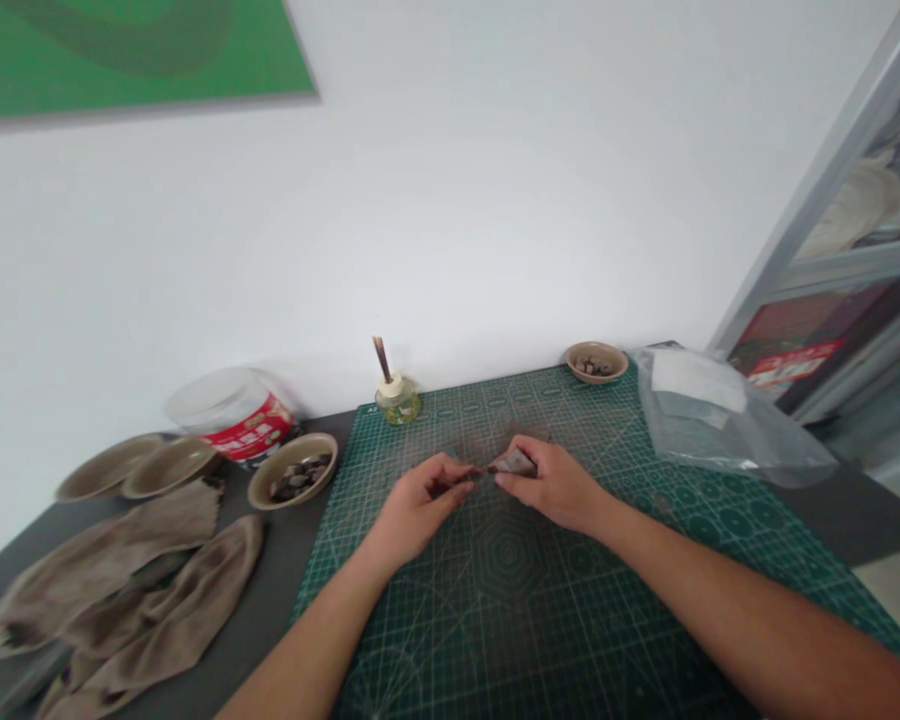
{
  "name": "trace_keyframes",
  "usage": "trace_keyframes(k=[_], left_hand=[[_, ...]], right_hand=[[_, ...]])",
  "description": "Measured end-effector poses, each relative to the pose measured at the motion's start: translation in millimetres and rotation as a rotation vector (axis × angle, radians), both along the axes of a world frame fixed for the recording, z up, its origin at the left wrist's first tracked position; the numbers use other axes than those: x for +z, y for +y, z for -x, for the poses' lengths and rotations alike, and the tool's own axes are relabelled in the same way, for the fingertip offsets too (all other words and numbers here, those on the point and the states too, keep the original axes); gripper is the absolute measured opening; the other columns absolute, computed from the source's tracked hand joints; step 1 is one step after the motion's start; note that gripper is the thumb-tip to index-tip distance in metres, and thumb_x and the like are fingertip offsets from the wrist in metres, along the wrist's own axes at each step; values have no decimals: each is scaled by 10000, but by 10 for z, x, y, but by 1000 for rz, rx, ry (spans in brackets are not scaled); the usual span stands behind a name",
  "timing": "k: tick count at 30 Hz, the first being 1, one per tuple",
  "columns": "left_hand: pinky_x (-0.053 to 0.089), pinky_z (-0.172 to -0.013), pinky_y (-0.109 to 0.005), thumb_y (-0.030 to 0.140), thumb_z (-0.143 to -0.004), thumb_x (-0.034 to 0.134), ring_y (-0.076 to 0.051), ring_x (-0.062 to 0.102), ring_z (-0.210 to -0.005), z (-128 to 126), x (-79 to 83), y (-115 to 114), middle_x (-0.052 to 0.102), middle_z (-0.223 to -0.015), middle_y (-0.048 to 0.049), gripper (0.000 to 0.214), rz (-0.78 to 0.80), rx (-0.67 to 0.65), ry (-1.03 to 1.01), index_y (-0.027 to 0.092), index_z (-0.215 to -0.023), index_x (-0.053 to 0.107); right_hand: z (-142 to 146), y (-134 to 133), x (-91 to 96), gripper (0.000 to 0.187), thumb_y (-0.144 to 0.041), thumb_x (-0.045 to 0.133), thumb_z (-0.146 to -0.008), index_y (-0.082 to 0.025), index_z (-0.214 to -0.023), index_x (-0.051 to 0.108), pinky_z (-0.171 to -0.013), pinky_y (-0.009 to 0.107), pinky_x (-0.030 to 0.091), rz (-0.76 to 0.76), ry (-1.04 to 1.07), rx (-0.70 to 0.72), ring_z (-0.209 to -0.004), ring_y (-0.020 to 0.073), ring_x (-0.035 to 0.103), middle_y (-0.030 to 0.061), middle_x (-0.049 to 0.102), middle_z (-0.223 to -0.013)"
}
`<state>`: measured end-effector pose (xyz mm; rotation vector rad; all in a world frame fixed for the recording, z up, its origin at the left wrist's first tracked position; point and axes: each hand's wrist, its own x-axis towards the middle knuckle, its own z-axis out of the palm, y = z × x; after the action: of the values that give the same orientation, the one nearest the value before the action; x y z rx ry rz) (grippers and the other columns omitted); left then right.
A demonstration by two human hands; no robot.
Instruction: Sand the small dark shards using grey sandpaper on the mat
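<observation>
So from the head cam, it's a dark surface pushed up against a white wall, with a big green cutting mat on top; both forearms reach in over the mat, and the hands meet near its middle; the left hand is curled in, its fingers pinched on a small dark bit, too small to make out properly; the right hand has its fingers clenched on a folded grey scrap, maybe paper or cloth, hard to say; that scrap sits right at the fingertips, above the mat and almost touching the dark bit.

Further along the mat's back edge there's a little glass jar with a dark stick poking out; behind the far corner sits a tan bowl of small dark pieces; just off the mat's left edge is a similar bowl, also holding dark lumps; left of that are two more tan bowls side by side, slightly overlapping; behind them there's a clear tub with a red label; two crumpled brownish cloths lie at the front left, stained in spots; on the right, a clear plastic bag with something white inside lies partly on the mat; a glass-fronted cabinet stands past that, and a green panel hangs on the wall.
</observation>
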<state>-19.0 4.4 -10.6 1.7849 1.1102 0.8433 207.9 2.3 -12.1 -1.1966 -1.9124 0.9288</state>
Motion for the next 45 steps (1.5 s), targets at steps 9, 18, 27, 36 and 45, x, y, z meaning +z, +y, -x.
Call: trace_keyframes(k=[9, 18, 27, 36, 45], left_hand=[[494, -776, -284, 210, -774, 733, -165, 651, -839, -50, -34, 8, 709, -913, -35, 329, 152, -69, -208, 183, -1089, 639], [476, -555, -229, 185, -730, 769, -108, 594, -559, -66, -61, 16, 627, -668, 46, 238, 236, -70, -308, 165, -853, 566], [473, -637, -228, 176, -805, 711, -115, 639, -653, -61, -45, -13, 673, -719, 7, 170, 263, -152, -294, 152, -898, 570], [484, -603, -234, 186, -787, 739, -124, 652, -606, -40, 6, -23, 683, -697, 5, 227, 237, -80, -325, 146, -940, 576], [498, -614, -246, 191, -787, 736, -133, 666, -617, -56, 4, -37, 705, -722, -21, 223, 273, -94, -333, 141, -949, 591]], right_hand=[[111, 35, 154, 162, -318, 654, -826, -184, -808, 565, -600, 222, 368, 42, 210, 19, -642, 117, 502, -42, 564, -692], [220, -36, 29, 156, -317, 675, -825, -171, -872, 700, -630, 233, 414, -6, 294, 18, -679, 133, 565, -12, 652, -756], [185, -69, 33, 93, -205, 695, -802, -203, -884, 739, -734, 254, 475, -176, 259, 9, -795, 154, 646, 11, 716, -876], [152, -101, 76, 152, -153, 656, -823, -227, -896, 766, -766, 248, 489, -192, 202, 77, -842, 143, 654, 12, 709, -936], [153, -91, 68, 205, -147, 664, -831, -257, -972, 764, -798, 257, 497, -215, 197, 112, -874, 141, 642, 11, 694, -946]])
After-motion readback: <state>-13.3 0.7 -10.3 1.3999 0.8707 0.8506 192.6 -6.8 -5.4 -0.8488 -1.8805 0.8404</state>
